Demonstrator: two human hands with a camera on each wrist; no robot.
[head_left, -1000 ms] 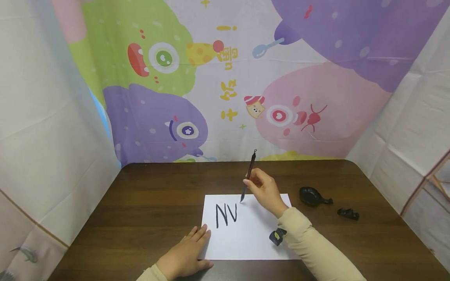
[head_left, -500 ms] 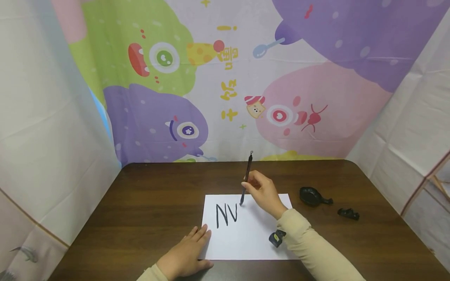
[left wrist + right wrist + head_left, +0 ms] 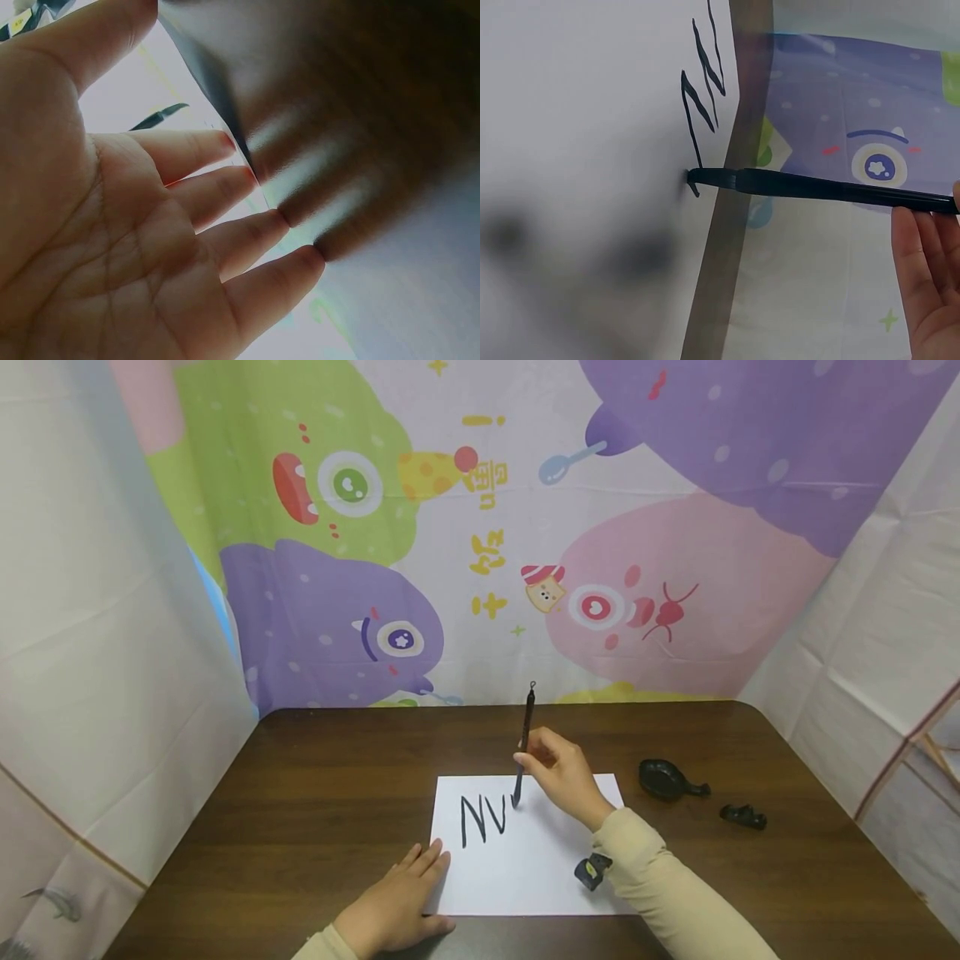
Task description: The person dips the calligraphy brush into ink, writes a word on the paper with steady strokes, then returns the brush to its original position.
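While the right hand [image 3: 561, 768] keeps its grip pinched, thumb against fingers, round the handle of a black brush [image 3: 527, 727], the bristle tip touches the white paper [image 3: 517, 872], right of the dark zigzag strokes [image 3: 483, 820]. The brush stands nearly upright, its looped end on top. The left hand [image 3: 397, 889] lies spread, palm down, fingers straight on the paper's left edge. Beyond the right hand, on the brown surface [image 3: 322, 793], sits a shallow black dish with a handle [image 3: 662, 779]; its inside is dark, and I cannot tell what it holds. A small black ornament-like piece [image 3: 743, 817] lies near it. A second ago the tip was closer to the paper's far edge; it has since come toward the person, leaving a short new mark. The left hand, paper and dish have stayed put.
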